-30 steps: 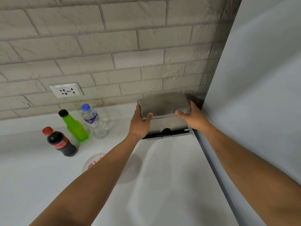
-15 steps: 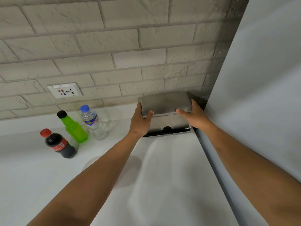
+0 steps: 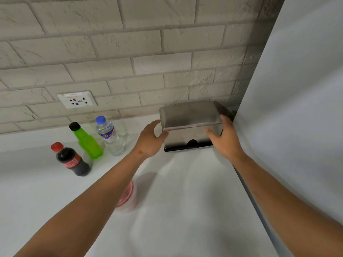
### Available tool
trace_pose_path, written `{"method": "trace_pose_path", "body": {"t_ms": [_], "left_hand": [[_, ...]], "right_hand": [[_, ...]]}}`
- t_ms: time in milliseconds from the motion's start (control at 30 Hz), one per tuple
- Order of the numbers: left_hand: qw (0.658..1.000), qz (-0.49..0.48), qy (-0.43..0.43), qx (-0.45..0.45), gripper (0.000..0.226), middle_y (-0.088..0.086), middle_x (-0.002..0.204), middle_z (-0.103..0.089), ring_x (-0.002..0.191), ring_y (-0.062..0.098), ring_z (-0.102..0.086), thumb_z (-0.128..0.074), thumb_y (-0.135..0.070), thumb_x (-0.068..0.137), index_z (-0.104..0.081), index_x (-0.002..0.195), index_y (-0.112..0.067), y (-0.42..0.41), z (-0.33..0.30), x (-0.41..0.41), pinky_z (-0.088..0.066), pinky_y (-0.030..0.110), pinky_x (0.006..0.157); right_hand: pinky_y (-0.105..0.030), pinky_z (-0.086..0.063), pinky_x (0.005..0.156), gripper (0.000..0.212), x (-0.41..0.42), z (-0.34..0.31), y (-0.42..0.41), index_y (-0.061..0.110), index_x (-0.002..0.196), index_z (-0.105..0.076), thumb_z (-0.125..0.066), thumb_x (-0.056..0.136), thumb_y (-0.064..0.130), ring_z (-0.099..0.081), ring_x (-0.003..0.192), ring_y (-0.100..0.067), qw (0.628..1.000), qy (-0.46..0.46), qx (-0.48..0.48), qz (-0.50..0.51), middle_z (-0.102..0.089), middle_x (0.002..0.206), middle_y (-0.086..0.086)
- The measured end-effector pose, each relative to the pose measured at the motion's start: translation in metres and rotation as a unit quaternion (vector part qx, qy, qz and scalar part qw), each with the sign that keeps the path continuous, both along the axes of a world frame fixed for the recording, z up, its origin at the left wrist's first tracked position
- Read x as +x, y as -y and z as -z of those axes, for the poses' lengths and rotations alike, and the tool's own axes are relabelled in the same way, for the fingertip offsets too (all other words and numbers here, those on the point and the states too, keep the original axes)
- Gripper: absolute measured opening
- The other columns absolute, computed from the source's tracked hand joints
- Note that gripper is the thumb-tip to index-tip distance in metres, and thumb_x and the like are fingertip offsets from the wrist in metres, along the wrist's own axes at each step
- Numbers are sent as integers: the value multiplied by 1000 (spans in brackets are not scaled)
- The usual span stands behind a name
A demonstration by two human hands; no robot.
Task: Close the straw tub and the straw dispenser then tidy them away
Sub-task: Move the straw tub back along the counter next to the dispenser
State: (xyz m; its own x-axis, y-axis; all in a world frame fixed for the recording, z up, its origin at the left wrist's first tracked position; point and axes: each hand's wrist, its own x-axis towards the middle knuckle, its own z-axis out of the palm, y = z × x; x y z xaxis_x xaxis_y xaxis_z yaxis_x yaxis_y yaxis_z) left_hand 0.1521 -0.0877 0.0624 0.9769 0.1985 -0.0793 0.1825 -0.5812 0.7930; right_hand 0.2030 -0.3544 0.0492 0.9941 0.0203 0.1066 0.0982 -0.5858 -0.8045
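The steel straw dispenser (image 3: 191,117) stands on the white counter, pushed into the back right corner against the brick wall, its lid down. My left hand (image 3: 150,140) holds its left front corner, thumb on the front face. My right hand (image 3: 224,138) holds its right end, thumb on the front and fingers along the side. The straw tub (image 3: 128,195), a clear round tub with pink inside, sits on the counter nearer to me, blurred and partly hidden under my left forearm.
A cola bottle (image 3: 71,160), a green bottle (image 3: 87,143) and a water bottle (image 3: 109,136) stand in a group at the back left. A wall socket (image 3: 77,99) is above them. A tall white panel (image 3: 297,108) walls off the right side.
Both hands have slid from the dispenser's lid down onto its sides and front. The view has shifted, so the straw tub shows again under my left forearm.
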Motion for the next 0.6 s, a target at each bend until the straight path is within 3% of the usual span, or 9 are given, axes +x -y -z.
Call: {"method": "trace_pose_path", "body": {"t_ms": [100, 200, 333, 467, 600], "left_hand": [[998, 49, 8, 36, 55, 0, 157, -49, 143, 21, -49, -60, -44, 100, -49, 150, -25, -18, -2, -25, -40, 38, 118], [993, 101, 31, 56, 45, 0, 148, -58, 137, 18, -54, -64, -36, 100, -59, 142, -23, -35, 0, -51, -41, 31, 114], [988, 127, 65, 66, 37, -7, 138, -63, 124, 3, -55, -67, -31, 99, -64, 135, -24, -58, 7, -88, -40, 22, 109], [989, 104, 89, 56, 32, -13, 130, -64, 118, -3, -55, -69, -27, 97, -67, 129, -26, -88, 17, -121, -34, 3, 101], [990, 96, 91, 48, 33, -16, 133, -63, 124, -2, -55, -69, -28, 97, -66, 130, -27, -117, 28, -150, -34, 4, 103]], "right_hand": [[-42, -34, 122, 67, -42, 1, -13, 15, 150, -43, -69, 92, 38, -38, 148, -22, 999, 26, 11, -37, -41, 159, -6], [-27, -25, 121, 60, -82, 0, -31, 15, 149, -46, -69, 96, 30, -29, 152, -15, 998, 9, 3, -66, -36, 163, -2], [-44, -33, 122, 64, -122, 11, -58, 26, 151, -43, -65, 93, 41, -29, 152, -7, 994, -16, 23, -106, -32, 164, 9], [-43, -35, 120, 67, -158, 24, -90, 28, 153, -39, -64, 93, 44, -34, 149, -7, 990, -30, 22, -139, -32, 163, 13], [-40, -36, 120, 66, -187, 35, -120, 30, 153, -37, -63, 94, 46, -35, 148, -6, 984, -38, 18, -175, -29, 164, 16]]}}
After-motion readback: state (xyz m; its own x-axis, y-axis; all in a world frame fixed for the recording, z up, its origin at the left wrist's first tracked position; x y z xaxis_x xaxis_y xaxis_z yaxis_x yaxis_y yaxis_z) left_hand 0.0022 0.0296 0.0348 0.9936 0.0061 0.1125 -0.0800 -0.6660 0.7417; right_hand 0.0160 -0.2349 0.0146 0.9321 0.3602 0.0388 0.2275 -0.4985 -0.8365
